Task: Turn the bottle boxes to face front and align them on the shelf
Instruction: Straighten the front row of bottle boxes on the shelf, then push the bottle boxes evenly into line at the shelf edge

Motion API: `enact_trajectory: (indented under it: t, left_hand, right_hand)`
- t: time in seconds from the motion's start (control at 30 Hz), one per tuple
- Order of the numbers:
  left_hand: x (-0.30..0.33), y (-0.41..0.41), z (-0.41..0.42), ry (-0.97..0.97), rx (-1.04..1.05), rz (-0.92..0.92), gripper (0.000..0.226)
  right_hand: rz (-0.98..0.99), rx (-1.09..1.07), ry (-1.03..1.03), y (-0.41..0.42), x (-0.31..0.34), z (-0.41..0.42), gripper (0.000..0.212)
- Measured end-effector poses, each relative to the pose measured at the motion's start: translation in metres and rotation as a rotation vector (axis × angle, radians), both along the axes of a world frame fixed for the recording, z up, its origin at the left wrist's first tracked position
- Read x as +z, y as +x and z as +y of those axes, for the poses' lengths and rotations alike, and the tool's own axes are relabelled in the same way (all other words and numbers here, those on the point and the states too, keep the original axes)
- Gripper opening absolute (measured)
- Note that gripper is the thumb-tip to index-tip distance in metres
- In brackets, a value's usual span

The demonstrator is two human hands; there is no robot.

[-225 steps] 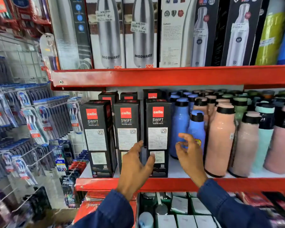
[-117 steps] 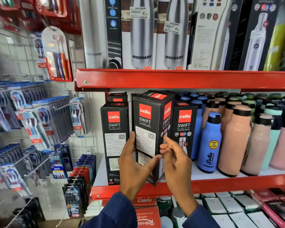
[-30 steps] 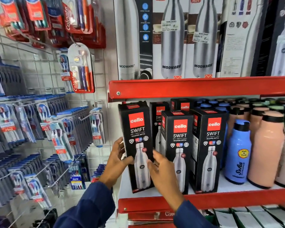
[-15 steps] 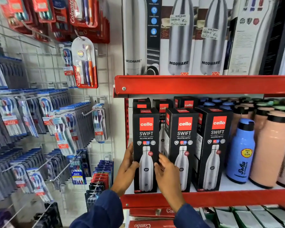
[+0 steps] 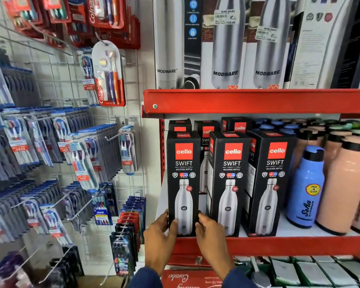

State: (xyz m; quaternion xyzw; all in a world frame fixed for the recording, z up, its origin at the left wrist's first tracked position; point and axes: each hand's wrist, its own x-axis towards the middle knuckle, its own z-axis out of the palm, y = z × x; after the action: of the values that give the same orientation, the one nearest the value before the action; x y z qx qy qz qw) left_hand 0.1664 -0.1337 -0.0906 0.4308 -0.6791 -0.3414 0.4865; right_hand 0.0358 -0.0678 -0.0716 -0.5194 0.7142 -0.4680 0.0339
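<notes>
Red shelf (image 5: 258, 245): leftmost bottle box (image 5: 183, 183) stands upright, front outward, between my grips. Left hand (image 5: 160, 235) and right hand (image 5: 211, 231) clasp its lower sides, equally near; neighbouring boxes (image 5: 252, 183) lie rightward.

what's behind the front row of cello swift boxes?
Behind the front-row Cello Swift boxes stands a second row of Cello boxes; only their tops and one strip between front boxes show. Their lower parts and anything deeper are covered.
</notes>
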Motion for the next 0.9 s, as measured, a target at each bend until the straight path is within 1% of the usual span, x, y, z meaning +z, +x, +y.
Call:
enact_trajectory:
  t: [0.1,0.23,0.53,0.6,0.7,0.73,0.83,0.9]
  left_hand:
    - [-0.003,0.000,0.002,-0.012,0.054,-0.021,0.039]
    - [-0.005,0.002,0.006,-0.044,0.072,-0.047,0.036]
    - [-0.003,0.002,0.019,-0.017,0.090,-0.033,0.037]
    - [-0.003,0.002,0.021,-0.024,0.095,-0.037,0.033]
    - [-0.001,0.002,0.025,-0.040,0.120,-0.073,0.016]
    - [-0.001,0.001,0.026,-0.040,0.129,-0.075,0.014]
    - [-0.003,-0.001,0.032,-0.007,0.170,-0.015,0.029]
    - [-0.005,-0.001,0.035,-0.055,0.228,0.054,0.038]
  right_hand:
    - [0.047,0.007,0.026,-0.001,-0.003,0.000,0.031]
    - [0.038,0.016,0.036,-0.001,-0.004,0.005,0.029]
    - [0.010,0.047,0.045,0.002,-0.008,0.015,0.036]
    - [0.012,0.055,0.041,0.002,-0.008,0.016,0.037]
    - [-0.010,0.057,0.029,0.001,-0.009,0.016,0.040]
    - [-0.018,0.059,0.026,0.001,-0.009,0.017,0.040]
    - [-0.041,0.076,0.003,0.000,-0.010,0.024,0.039]
    - [-0.097,0.083,-0.043,-0.003,-0.011,0.033,0.036]
